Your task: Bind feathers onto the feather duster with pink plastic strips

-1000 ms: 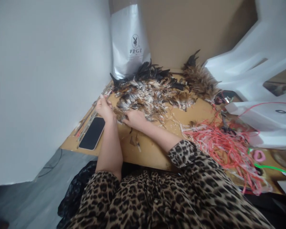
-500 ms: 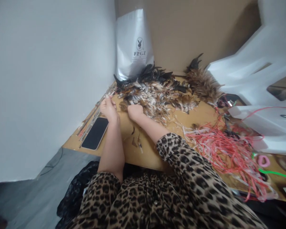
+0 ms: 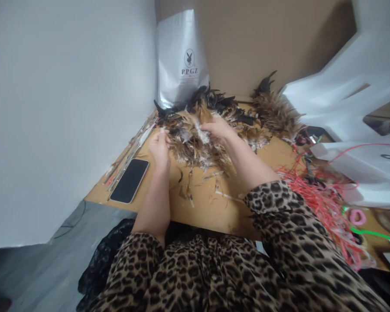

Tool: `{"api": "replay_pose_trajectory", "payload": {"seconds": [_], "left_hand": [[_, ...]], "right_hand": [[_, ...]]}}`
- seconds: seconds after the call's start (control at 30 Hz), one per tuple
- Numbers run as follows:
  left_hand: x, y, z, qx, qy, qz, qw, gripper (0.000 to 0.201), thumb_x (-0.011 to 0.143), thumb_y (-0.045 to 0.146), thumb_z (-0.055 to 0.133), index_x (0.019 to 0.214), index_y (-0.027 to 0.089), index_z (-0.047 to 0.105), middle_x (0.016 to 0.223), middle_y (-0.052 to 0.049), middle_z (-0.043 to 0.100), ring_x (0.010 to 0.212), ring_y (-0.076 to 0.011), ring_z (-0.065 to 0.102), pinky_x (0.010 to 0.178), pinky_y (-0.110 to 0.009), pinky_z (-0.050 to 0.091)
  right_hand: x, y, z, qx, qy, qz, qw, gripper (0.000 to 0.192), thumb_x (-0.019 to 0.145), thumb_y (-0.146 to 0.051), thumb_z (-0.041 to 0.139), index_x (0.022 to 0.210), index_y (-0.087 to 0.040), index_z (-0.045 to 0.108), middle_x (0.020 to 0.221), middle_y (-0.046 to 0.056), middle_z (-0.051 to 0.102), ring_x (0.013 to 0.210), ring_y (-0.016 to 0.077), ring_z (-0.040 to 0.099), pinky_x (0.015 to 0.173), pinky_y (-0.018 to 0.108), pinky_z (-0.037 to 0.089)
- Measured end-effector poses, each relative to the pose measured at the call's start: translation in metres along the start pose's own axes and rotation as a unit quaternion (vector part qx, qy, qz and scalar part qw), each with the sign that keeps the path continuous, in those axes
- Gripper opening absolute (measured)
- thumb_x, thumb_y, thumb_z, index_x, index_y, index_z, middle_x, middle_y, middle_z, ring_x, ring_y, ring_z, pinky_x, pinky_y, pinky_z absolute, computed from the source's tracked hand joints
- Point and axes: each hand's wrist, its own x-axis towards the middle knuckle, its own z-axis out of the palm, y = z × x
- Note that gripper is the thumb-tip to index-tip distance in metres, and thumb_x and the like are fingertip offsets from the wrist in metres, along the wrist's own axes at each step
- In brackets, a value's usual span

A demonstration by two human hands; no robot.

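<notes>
Silver-white bag (image 3: 181,60), upright at back of table against brown wall:
- black round emblem with rabbit head, upper middle of front face
- below emblem, black capitals "PPGZ"
- beneath that, one line of fine print, too small to read

Phone (image 3: 130,180), front left of table: screen dark, no text showing.

No other legible text, number or sign.
</notes>
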Motion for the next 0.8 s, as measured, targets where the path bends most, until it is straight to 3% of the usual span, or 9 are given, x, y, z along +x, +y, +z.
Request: {"api": "replay_pose_trajectory", "payload": {"seconds": [0.13,0.23,0.33,0.47,0.6,0.67,0.8], "left_hand": [[-0.015,-0.005,0.01,0.024,-0.097,-0.034,0.994,0.032,0.077,0.045,0.062,0.069,0.015,0.064,0.048,0.003,0.048,0.037,-0.003,0.033,0.038,-0.019,0.023],[-0.026,-0.012,0.016,0.066,-0.163,-0.057,0.983,0.029,0.075,0.044,0.064,0.071,0.015,0.066,0.049,0.002,0.051,0.038,-0.0035,0.035,0.039,-0.019,0.024],[-0.034,-0.019,0.02,0.096,-0.209,-0.081,0.97,0.028,0.073,0.043,0.065,0.074,0.015,0.067,0.051,0.001,0.054,0.039,-0.0039,0.036,0.039,-0.019,0.025],[-0.039,-0.026,0.022,0.106,-0.26,-0.094,0.955,0.029,0.072,0.042,0.066,0.078,0.015,0.068,0.054,0.001,0.057,0.04,-0.0041,0.038,0.04,-0.019,0.026],[-0.04,-0.031,0.023,0.104,-0.266,-0.115,0.951,0.03,0.07,0.041,0.068,0.084,0.015,0.068,0.059,0.0,0.061,0.04,-0.0036,0.039,0.039,-0.018,0.027],[-0.04,-0.032,0.023,0.102,-0.262,-0.12,0.952,0.031,0.07,0.041,0.068,0.087,0.015,0.068,0.064,-0.002,0.065,0.04,-0.0037,0.041,0.038,-0.018,0.028],[-0.042,-0.032,0.024,0.114,-0.27,-0.134,0.947,0.035,0.067,0.038,0.07,0.092,0.014,0.068,0.081,-0.008,0.07,0.045,-0.0051,0.048,0.038,-0.017,0.031]], "right_hand": [[-0.022,0.026,-0.02,0.0,-0.036,0.131,0.991,0.016,0.064,-0.026,0.066,0.062,-0.015,0.054,0.035,-0.007,0.035,0.032,0.0049,0.028,0.036,0.019,0.023],[-0.034,0.049,-0.025,-0.025,-0.054,0.173,0.983,0.02,0.061,-0.03,0.07,0.06,-0.015,0.056,0.036,-0.006,0.039,0.031,0.0051,0.029,0.035,0.02,0.022],[-0.041,0.065,-0.027,-0.033,-0.044,0.154,0.987,0.023,0.064,-0.032,0.069,0.076,-0.013,0.064,0.044,-0.003,0.051,0.033,0.0068,0.035,0.036,0.021,0.028],[-0.048,0.079,-0.033,-0.014,0.037,0.107,0.994,0.057,0.062,-0.029,0.069,0.115,-0.013,0.056,0.072,0.004,0.065,0.04,0.0083,0.048,0.041,0.021,0.038],[-0.056,0.093,-0.043,-0.018,0.134,0.021,0.991,0.058,0.064,-0.033,0.064,0.118,-0.015,0.055,0.102,0.009,0.063,0.052,0.0082,0.054,0.049,0.022,0.045],[-0.06,0.097,-0.047,-0.039,0.145,-0.001,0.989,0.051,0.065,-0.035,0.063,0.112,-0.015,0.059,0.099,0.008,0.065,0.056,0.0095,0.056,0.053,0.023,0.046],[-0.066,0.093,-0.053,-0.027,0.117,0.033,0.992,0.047,0.067,-0.039,0.061,0.105,-0.012,0.062,0.062,0.001,0.06,0.045,0.0106,0.05,0.05,0.024,0.043]]}}
